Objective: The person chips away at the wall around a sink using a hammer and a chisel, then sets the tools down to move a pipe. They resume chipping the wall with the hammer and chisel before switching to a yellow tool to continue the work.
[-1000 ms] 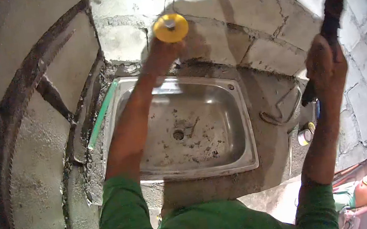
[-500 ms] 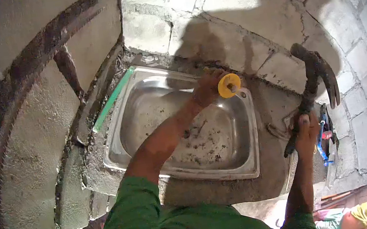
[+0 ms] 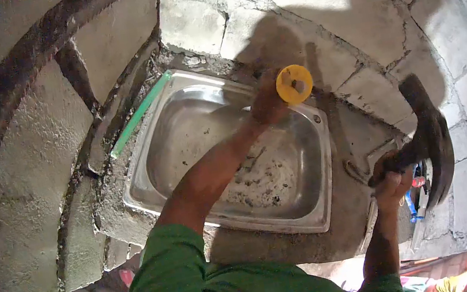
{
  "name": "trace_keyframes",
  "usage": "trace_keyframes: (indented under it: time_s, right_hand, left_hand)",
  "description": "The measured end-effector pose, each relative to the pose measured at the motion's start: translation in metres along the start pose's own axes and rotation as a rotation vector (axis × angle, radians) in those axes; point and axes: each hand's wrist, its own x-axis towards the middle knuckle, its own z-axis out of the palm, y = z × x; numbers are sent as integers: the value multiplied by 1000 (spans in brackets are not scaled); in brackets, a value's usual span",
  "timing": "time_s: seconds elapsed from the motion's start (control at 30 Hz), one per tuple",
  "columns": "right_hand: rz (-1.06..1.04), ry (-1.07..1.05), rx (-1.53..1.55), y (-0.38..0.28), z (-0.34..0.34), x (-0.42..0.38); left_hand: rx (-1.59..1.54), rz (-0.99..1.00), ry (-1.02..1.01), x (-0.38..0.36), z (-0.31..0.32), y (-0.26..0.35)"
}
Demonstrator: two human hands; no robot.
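Note:
Over the back edge of the metal sink [image 3: 227, 222], my left hand [image 3: 269, 99] is closed around a tool with a round yellow guard [image 3: 295, 84]; the rest of the tool is hidden by the hand. To the right of the sink, my right hand [image 3: 392, 176] grips the handle of a hammer [image 3: 428, 138], whose head is blurred and tilted out toward the right. Dark debris lies scattered in the sink basin.
A green strip [image 3: 141, 114] lies along the sink's left side. Block walls [image 3: 326, 41] rise behind and at the sides. Blue and red tools [image 3: 415, 200] lie beyond my right hand. Another person [image 3: 447, 285] is partly visible at the bottom right.
The hammer has swung down and outward to the right, its head lower than before. My left hand and the yellow guard have shifted slightly up in the view.

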Motion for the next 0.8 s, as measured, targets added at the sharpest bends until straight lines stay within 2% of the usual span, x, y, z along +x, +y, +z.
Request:
trace_keyframes:
  time_s: [0.03, 0.1, 0.17, 0.2, 0.27, 0.33, 0.4, 0.43, 0.47, 0.53, 0.57, 0.63, 0.67, 0.73, 0.8]
  right_hand:
    - [4, -8, 5, 7, 7, 4]
    - [-36, -298, -483, 24, 39, 31]
    - [-74, -577, -981, 25, 57, 42]
    - [-67, -569, -988, 15, 56, 40]
    - [33, -304, -620, -7, 58, 54]
    - [-355, -205, -732, -3, 16, 62]
    - [248, -114, -170, -56, -20, 69]
    - [247, -117, -169, -81, -14, 81]
    - [369, -356, -581, -109, 8, 97]
    - [587, -827, -1417, -144, 42, 113]
    - [585, -836, -1424, -104, 67, 56]
    - [-379, -283, -961, 30, 64, 50]
    - [-363, -283, -961, 41, 47, 45]
    - [-315, -357, -974, 63, 30, 74]
    - [-549, -244, -1006, 28, 2, 83]
  left_hand:
    - [27, -30, 12, 3, -6, 3]
    - [55, -63, 24, 0, -4, -10]
    - [77, 62, -31, -5, 10, -28]
    - [67, 67, -34, -5, 12, -23]
    - [104, 83, 172, 14, 8, -22]
    - [68, 6, 180, 15, 5, -21]
    - [32, -86, 182, 7, 4, -21]
    - [67, -32, 132, 6, 4, -22]
    - [104, 22, 85, 8, 2, -23]
    - [67, 4, 115, 11, 0, -21]
    - [21, -22, 143, 8, 1, -16]
    - [45, -44, 117, 10, -3, -17]
    - [53, -68, 65, 6, -1, -16]
    - [50, -62, 124, 19, 6, -40]
    - [15, -107, 155, 12, 15, -38]
